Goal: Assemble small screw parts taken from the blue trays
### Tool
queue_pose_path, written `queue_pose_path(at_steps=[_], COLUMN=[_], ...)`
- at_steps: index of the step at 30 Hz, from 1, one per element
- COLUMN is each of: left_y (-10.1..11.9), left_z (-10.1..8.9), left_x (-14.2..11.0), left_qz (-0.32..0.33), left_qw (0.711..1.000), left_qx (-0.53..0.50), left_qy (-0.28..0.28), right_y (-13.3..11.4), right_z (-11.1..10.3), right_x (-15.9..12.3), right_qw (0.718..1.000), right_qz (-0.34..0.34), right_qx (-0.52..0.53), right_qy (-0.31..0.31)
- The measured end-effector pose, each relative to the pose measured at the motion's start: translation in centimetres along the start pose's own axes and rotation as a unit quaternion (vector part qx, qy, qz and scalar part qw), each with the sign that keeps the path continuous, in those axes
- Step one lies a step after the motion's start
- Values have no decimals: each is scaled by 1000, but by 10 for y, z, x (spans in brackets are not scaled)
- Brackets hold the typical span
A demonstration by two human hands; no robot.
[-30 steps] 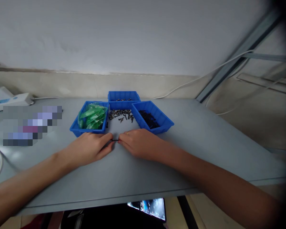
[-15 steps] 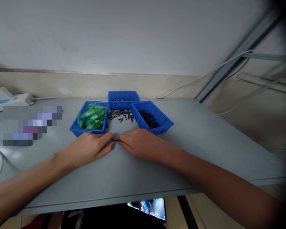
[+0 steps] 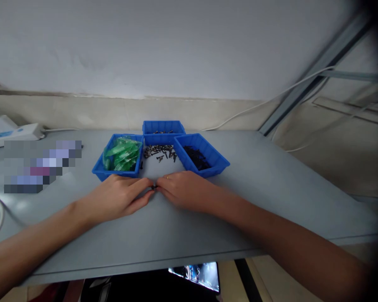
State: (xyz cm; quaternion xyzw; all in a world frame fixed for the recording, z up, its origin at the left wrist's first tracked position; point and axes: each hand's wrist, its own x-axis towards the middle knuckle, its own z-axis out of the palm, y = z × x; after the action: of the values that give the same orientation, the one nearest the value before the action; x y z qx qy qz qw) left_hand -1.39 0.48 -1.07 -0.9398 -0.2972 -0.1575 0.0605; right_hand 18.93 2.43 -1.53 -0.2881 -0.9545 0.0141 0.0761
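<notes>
Just in front of the blue bins, my left hand (image 3: 121, 195) and my right hand (image 3: 184, 189) meet almost fingertip to fingertip. Pinched between them is a thin black screw (image 3: 154, 187), small and mostly hidden by the fingers. Both hands are closed, thumb against forefinger. Behind them lies a loose pile of dark and brassy screws (image 3: 160, 150) on the grey table. Small black parts (image 3: 195, 157) fill the bottom of the right blue bin (image 3: 219, 161), beyond my right hand.
Green plastic bags (image 3: 122, 153) lie in the left blue bin (image 3: 98, 171). A rear blue bin (image 3: 164, 126) holds more small metal pieces. At far left are a white power strip (image 3: 28, 132) and a blurred-out object (image 3: 44, 167). A lit phone (image 3: 201, 277) shows below the table edge.
My left fingertips have shifted slightly right, closing the gap to my right hand. Less of the black screw shows between them. The bins and screw pile stay put.
</notes>
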Motion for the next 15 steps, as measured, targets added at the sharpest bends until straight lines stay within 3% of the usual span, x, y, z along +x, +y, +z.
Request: queue_pose_path(at_steps=[15], left_y=[0], left_z=[3], left_x=[1], left_qz=[28], left_qw=[1000], left_qx=[4], left_qy=[8], right_y=[-2], right_z=[-2], right_x=[0], right_qw=[1000], right_qz=[-7], right_qx=[-5], right_qy=[-18])
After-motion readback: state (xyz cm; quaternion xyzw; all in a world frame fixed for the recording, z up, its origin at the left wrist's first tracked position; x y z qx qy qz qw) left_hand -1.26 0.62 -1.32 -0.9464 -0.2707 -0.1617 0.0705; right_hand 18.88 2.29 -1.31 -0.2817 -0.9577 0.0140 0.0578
